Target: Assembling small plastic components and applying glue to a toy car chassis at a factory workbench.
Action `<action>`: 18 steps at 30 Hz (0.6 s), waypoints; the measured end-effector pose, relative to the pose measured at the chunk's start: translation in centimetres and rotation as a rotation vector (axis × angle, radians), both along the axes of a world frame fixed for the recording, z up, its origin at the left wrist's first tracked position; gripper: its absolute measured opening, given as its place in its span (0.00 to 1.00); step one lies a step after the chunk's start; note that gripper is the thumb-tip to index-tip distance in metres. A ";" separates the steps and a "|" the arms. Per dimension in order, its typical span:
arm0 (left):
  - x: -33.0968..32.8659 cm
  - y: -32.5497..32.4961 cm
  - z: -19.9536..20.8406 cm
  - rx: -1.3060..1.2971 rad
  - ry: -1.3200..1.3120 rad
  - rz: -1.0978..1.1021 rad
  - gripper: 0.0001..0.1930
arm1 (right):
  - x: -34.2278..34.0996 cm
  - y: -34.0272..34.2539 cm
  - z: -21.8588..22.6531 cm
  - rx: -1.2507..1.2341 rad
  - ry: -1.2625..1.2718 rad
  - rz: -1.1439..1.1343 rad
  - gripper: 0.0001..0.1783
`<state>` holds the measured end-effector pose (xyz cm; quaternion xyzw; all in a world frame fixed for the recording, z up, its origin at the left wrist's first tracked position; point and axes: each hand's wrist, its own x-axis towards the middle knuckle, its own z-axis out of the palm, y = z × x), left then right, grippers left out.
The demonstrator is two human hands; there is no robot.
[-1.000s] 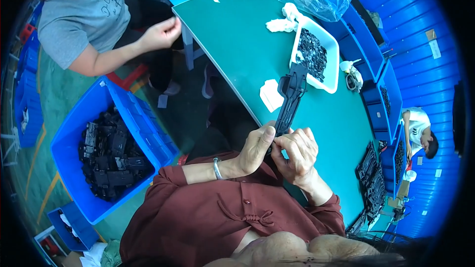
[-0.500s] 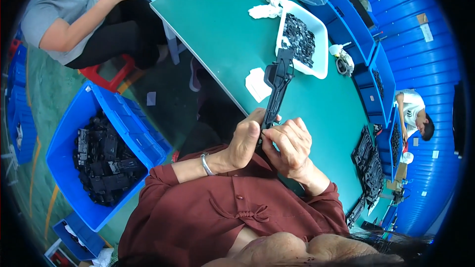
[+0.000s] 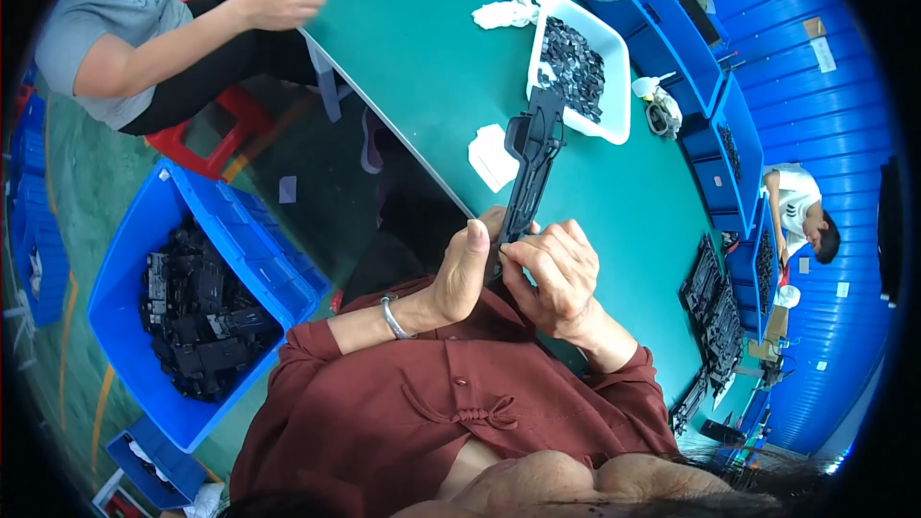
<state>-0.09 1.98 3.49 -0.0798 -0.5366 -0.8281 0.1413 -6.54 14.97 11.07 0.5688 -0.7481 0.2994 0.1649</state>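
Observation:
A long black moulded plastic part (image 3: 533, 158) points away from me over the near edge of the green table. My left hand (image 3: 467, 269) supports its near end, the thumb raised along the side and the fingers behind it, partly hidden. At that same end my right hand (image 3: 554, 273) is closed, thumb and index finger pinched against the part. Whether a smaller piece sits in that pinch cannot be made out. The part's far end overlaps the near rim of a white tray (image 3: 620, 120) full of small black pieces (image 3: 573, 62).
A white paper piece (image 3: 493, 159) lies beside the part. Blue bins (image 3: 734, 153) and stacked black parts (image 3: 712, 317) line the right side. A blue crate (image 3: 120, 317) of black parts stands at left. One co-worker (image 3: 125, 38) sits far left, another (image 3: 794, 206) at right.
The black part turns slightly and shows more of its broad face. My hands stay at its near end. The left co-worker's hand moves right, over the table's corner.

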 end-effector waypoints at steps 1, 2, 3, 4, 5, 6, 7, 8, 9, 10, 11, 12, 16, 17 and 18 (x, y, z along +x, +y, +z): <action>0.0 -0.1 0.0 0.006 -0.007 -0.027 0.41 | 0.0 0.0 0.1 0.000 0.000 0.001 0.17; 0.0 0.0 -0.1 0.006 -0.007 -0.027 0.41 | 0.0 0.1 0.2 0.015 0.006 -0.001 0.17; 0.0 0.0 -0.1 0.014 0.002 -0.027 0.40 | 0.0 0.1 0.2 0.029 0.013 -0.001 0.18; 0.0 0.0 -0.1 0.022 0.011 -0.028 0.40 | 0.0 0.0 0.2 0.028 0.015 0.000 0.18; 0.1 0.1 -0.1 0.021 0.013 -0.026 0.40 | 0.1 0.0 0.1 0.023 0.011 0.004 0.17; 0.1 0.0 -0.1 0.032 0.002 -0.041 0.39 | 0.0 0.0 0.1 0.018 0.009 0.007 0.17; 0.1 0.0 0.0 0.042 -0.010 -0.055 0.38 | -0.1 -0.1 0.1 0.016 0.013 0.007 0.17; 0.0 0.0 0.0 0.041 -0.006 -0.054 0.38 | -0.2 -0.1 -0.1 0.007 0.013 0.009 0.17; 0.1 0.0 0.1 0.057 -0.027 -0.068 0.38 | -0.1 -0.1 -0.1 0.000 0.011 0.013 0.17; 0.2 0.0 0.1 0.074 -0.048 -0.082 0.38 | -0.1 -0.1 0.0 0.000 0.014 0.017 0.17; 0.3 0.1 0.0 0.074 -0.046 -0.078 0.38 | 0.0 -0.1 0.1 0.017 0.002 0.011 0.17; 0.3 0.2 -0.2 0.087 -0.053 -0.090 0.37 | 0.0 0.0 0.2 0.033 -0.008 0.005 0.17; 0.2 0.3 0.2 0.126 -0.049 -0.125 0.36 | 0.1 0.2 0.6 0.021 0.000 0.015 0.16; 0.2 0.3 0.5 0.126 -0.044 -0.121 0.36 | 0.1 0.2 0.6 0.021 0.001 0.010 0.16; 0.2 0.3 0.7 0.119 -0.039 -0.118 0.36 | 0.1 0.3 0.6 0.021 0.002 0.004 0.16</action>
